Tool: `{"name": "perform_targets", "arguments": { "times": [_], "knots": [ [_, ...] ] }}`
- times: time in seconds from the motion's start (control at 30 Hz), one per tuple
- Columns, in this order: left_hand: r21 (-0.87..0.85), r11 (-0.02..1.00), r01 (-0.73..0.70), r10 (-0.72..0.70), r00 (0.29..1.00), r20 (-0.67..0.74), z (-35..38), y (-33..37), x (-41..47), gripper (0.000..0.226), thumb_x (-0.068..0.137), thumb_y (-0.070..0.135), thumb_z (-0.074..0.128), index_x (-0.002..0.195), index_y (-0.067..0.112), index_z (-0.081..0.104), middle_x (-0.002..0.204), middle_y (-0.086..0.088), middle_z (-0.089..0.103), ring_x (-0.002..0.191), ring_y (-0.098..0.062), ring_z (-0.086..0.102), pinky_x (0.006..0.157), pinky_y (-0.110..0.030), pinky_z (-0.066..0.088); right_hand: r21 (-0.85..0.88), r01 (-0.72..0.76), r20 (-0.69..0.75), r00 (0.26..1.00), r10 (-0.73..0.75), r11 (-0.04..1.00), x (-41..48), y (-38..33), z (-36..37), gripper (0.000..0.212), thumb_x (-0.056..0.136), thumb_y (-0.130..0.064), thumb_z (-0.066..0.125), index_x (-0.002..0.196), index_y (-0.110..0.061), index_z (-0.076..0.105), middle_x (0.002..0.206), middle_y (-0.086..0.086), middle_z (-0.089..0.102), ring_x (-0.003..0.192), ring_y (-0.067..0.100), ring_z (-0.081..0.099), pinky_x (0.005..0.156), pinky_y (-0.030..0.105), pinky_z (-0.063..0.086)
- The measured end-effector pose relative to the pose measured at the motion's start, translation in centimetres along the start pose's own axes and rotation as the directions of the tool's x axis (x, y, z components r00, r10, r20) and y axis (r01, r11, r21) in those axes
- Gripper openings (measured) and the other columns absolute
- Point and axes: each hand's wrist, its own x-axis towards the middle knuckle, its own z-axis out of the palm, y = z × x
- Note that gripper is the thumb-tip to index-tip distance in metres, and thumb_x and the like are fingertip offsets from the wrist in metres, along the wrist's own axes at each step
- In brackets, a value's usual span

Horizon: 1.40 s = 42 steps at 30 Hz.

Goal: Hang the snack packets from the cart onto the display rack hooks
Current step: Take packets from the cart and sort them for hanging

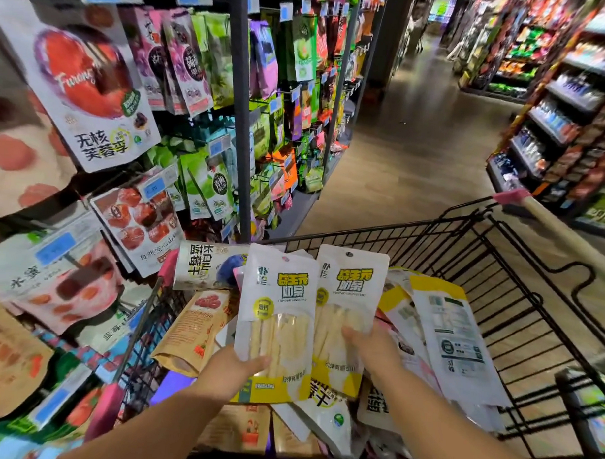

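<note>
There are two upright white-and-yellow packets (278, 297) (351, 293), two hands (234, 367) (370, 346) and one black wire cart (431, 227).

The black wire cart (413, 247) is cut off at the bottom edge. The white-and-red fruit packets (12, 157) at left are cropped and blurred. The far aisle shelves (566, 111) carry unreadable labels.

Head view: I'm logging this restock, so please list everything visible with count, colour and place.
left packet: one, white and yellow, upright over the cart
right packet: one, same colours, beside it
loose packets: many, white, yellow and brown, piled in the cart
cart: one, black wire, pink handle end, centre-right
display rack: one, dark posts, left
hanging packets: many, multicoloured, on the rack
shelves: one run, mixed goods, far right
floor: brown, aisle
left hand: grips the left packet's bottom
right hand: holds the right packet's lower part
</note>
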Motion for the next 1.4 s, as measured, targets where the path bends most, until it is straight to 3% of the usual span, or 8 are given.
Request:
{"name": "perform_targets", "arguments": {
  "times": [0.23,0.33,0.6,0.8,1.03,1.13,1.27,1.4],
  "knots": [
    [-0.027,1.0,0.008,-0.011,0.993,-0.12,-1.6,-0.1,-0.5,0.016,0.088,0.031,0.069,0.1,0.023,0.063,0.087,0.005,0.067,0.081,-0.012,0.061,0.063,-0.024,0.043,0.02,0.068,-0.121,0.991,-0.065,0.997,0.4,-1.4,0.8,0.019,0.097,-0.027,0.054,0.094,-0.01,0.062,0.097,0.012,0.067,0.086,0.025,0.059,0.084,0.039,0.048],
    [-0.104,0.994,0.019,-0.041,0.976,-0.213,-3.1,-0.5,-0.8,0.022,0.086,0.031,0.072,0.105,0.02,0.066,0.097,-0.001,0.071,0.09,-0.019,0.064,0.078,-0.032,0.049,0.004,0.156,-0.121,0.981,-0.154,0.988,0.4,-3.6,1.0,0.027,0.098,-0.032,0.052,0.094,-0.007,0.06,0.092,0.009,0.065,0.086,0.026,0.058,0.081,0.039,0.047],
    [-0.231,0.971,-0.056,-0.055,0.892,-0.449,-8.3,-1.3,-3.8,0.031,0.082,0.031,0.075,0.108,0.016,0.071,0.097,-0.002,0.074,0.093,-0.02,0.068,0.09,-0.035,0.051,0.074,0.369,0.111,0.92,-0.375,0.926,-1.2,-10.7,5.3,0.024,0.096,-0.025,0.059,0.097,-0.002,0.065,0.105,0.023,0.066,0.087,0.028,0.063,0.083,0.04,0.05],
    [-0.301,0.942,-0.149,-0.072,0.786,-0.614,-12.1,-2.8,-9.8,0.011,0.085,0.029,0.073,0.092,0.025,0.065,0.085,0.008,0.068,0.079,-0.007,0.062,0.064,-0.021,0.044,0.077,0.505,0.359,0.79,-0.496,0.86,-4.6,-14.1,11.8,0.011,0.096,-0.02,0.058,0.094,-0.016,0.068,0.093,0.005,0.071,0.089,0.022,0.065,0.079,0.037,0.05],
    [-0.389,0.888,-0.246,-0.168,0.613,-0.772,-15.2,-6.5,-18.5,0.008,0.086,0.025,0.072,0.087,0.026,0.064,0.084,0.017,0.066,0.083,-0.002,0.061,0.063,-0.014,0.041,0.162,0.554,0.603,0.6,-0.526,0.817,-10.5,-16.6,20.1,0.016,0.094,-0.014,0.06,0.082,-0.021,0.068,0.084,0.0,0.072,0.074,0.013,0.065,0.071,0.03,0.051],
    [-0.432,0.862,-0.266,-0.24,0.537,-0.809,-15.8,-8.0,-22.2,0.024,0.078,0.04,0.078,0.091,0.025,0.064,0.091,0.011,0.068,0.088,-0.008,0.062,0.072,-0.024,0.046,0.197,0.556,0.699,0.497,-0.513,0.808,-13.4,-17.1,23.5,0.016,0.094,-0.014,0.059,0.084,-0.021,0.07,0.076,-0.008,0.071,0.071,0.008,0.065,0.066,0.023,0.053],
    [-0.448,0.816,-0.365,-0.268,0.449,-0.853,-16.1,-10.3,-26.9,0.05,0.059,0.049,0.085,0.101,0.029,0.068,0.104,0.006,0.074,0.104,-0.016,0.066,0.099,-0.04,0.046,0.22,0.523,0.796,0.392,-0.461,0.823,-17.5,-17.3,27.3,0.012,0.089,-0.026,0.063,0.086,-0.024,0.074,0.09,0.002,0.076,0.09,0.027,0.071,0.088,0.048,0.055],
    [-0.44,0.778,-0.449,-0.296,0.356,-0.886,-15.9,-12.2,-31.2,0.071,0.05,0.055,0.081,0.112,0.024,0.068,0.108,0.005,0.074,0.106,-0.019,0.067,0.103,-0.046,0.045,0.248,0.536,0.856,0.269,-0.442,0.807,-21.5,-17.5,30.2,0.014,0.093,-0.016,0.06,0.089,-0.018,0.073,0.09,0.004,0.076,0.09,0.03,0.071,0.088,0.051,0.055]
  ]
}}
